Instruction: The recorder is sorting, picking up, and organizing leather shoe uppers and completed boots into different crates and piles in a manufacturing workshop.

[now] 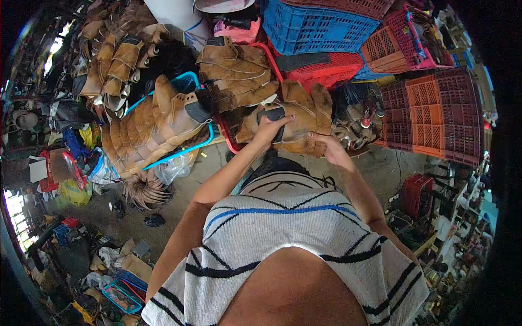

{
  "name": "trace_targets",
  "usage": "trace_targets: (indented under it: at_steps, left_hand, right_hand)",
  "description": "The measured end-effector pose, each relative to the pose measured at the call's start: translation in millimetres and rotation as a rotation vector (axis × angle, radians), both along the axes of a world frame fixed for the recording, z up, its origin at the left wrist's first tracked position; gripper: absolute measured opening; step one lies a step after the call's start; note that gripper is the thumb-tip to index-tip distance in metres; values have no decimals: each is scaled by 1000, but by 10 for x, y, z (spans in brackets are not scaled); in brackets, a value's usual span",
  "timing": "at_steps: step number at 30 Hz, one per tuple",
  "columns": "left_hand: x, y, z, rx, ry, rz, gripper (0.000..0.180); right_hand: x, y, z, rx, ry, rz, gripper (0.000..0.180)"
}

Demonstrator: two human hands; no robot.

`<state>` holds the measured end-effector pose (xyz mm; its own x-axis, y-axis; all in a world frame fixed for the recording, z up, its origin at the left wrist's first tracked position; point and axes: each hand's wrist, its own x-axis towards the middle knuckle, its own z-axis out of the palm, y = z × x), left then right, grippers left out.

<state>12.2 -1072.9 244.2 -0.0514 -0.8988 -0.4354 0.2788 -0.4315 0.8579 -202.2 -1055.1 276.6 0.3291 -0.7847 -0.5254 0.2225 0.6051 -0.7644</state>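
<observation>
Seen from the head camera, a person in a white knit top with black and blue stripes (pixel 288 228) works a tan suede boot upper with a dark grey elastic panel (pixel 296 122), held up in front of the chest at the middle of the scene. The left hand (pixel 270 129) has its grip closed over the dark elastic panel near the piece's left edge; the right hand (pixel 333 149) holds the lower right edge, though how tightly its fingers are closed there cannot be told.

Just beyond, a red plastic crate piled with more tan suede uppers (pixel 239 76) sits touching a light blue wire-frame basket heaped with a row of the same uppers (pixel 155 127) to its left. Stacked blue and red lattice crates (pixel 321 27) rise at the far side, and further orange and dark red lattice crates (pixel 429 114) stand to the right.

The likely trouble is a slip: with the right hand only on an edge, the floppy suede could sag or twist out and fall to the littered concrete floor (pixel 130 212) below. The heaped basket on the left also looks overfull, and a knock from the left elbow could spill it.
</observation>
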Motion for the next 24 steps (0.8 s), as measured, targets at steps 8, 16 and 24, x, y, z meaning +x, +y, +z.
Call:
trace_targets:
  at_steps: [8, 16, 24]
  left_hand:
    - [26, -69, -350, 171, -32, -185, 36]
    - [237, 15, -350, 193, 4, -317, 50]
    - [774, -206, -283, 52, -318, -465, 35]
  right_hand:
    - [1, 165, -306, 21, -9, -83, 36]
    - [149, 226, -367, -119, 75, -129, 37]
    - [399, 260, -596, -208, 183, -121, 31]
